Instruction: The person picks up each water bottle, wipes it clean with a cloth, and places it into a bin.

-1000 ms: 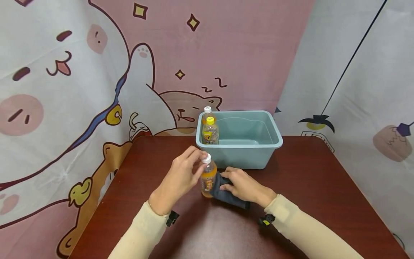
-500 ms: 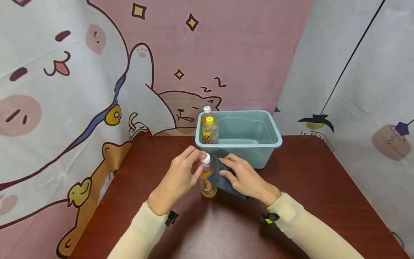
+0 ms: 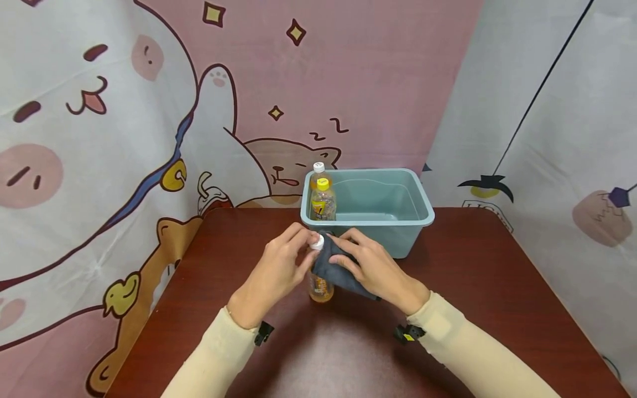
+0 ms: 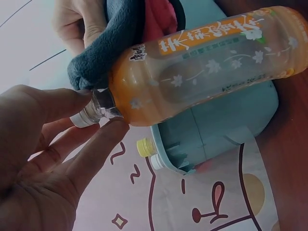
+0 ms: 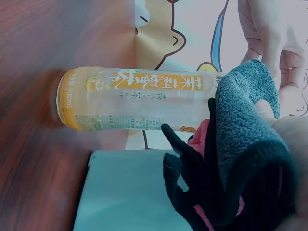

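Note:
A clear drink bottle (image 3: 320, 289) with an orange label and white cap stands upright on the table in the head view. My left hand (image 3: 276, 268) pinches it at the cap and neck; the left wrist view shows thumb and fingers on either side of the neck. In my right hand (image 3: 375, 266) is a dark grey cloth (image 3: 343, 273), held against the upper part of the bottle. Close up in the right wrist view, the cloth (image 5: 248, 106) has a fuzzy grey face, black edging and some pink, and it covers the bottle's shoulder.
Just behind the bottle sits a blue-green plastic bin (image 3: 368, 223). Two bottles stand in its left end, one with a yellow cap (image 3: 323, 184) and one with a white cap (image 3: 319, 166). A cartoon-printed curtain (image 3: 388, 83) hangs beyond the reddish-brown table (image 3: 239, 243).
My right hand has moved the cloth upward along the bottle, from the label to the shoulder and neck. The left hand keeps its grip at the top, and the bottle stays in place.

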`<state>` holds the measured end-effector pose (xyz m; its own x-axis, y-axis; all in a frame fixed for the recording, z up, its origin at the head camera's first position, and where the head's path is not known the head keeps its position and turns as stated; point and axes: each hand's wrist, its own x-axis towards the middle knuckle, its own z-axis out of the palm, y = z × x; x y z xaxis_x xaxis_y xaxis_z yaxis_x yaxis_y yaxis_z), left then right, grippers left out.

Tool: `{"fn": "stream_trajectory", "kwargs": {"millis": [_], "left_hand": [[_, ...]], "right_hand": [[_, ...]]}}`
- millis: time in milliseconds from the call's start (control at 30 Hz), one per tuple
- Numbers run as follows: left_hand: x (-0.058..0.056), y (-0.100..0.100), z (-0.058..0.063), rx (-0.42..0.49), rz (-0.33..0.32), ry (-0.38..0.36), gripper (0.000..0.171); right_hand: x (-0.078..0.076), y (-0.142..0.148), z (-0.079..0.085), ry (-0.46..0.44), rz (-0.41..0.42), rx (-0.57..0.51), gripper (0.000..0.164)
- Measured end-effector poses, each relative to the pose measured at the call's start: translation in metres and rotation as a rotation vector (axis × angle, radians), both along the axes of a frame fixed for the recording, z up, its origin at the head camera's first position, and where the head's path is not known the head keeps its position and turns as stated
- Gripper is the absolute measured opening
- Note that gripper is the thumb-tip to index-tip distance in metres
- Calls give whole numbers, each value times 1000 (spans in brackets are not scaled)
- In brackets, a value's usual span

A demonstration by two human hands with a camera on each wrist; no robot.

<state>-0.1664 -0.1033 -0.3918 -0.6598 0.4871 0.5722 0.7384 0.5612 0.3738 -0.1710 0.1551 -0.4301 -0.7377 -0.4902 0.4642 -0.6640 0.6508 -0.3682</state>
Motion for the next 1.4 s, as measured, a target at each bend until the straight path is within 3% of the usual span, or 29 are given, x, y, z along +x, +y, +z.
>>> {"fn": "stream_trajectory", "kwargs": {"millis": [233,467,933,1200,1400], "left_hand": [[0,-2,0,-34,1,-14,29],[-1,-2,0,-53,0,22,30],[-1,-2,-1,-77,8,29,31],[-3,-3,-1,-100,42,76,26],[-3,-3,-2,-115,56,101,25]], "right_hand": [[2,3,-4,-20,15,23,59],[1,7,-19,-56,23,32,54],[-3,11,-71,-205,46,270,40],[-4,12,-73,-214,51,260,34],[-5,14,-73,-230,50,218,40]]}}
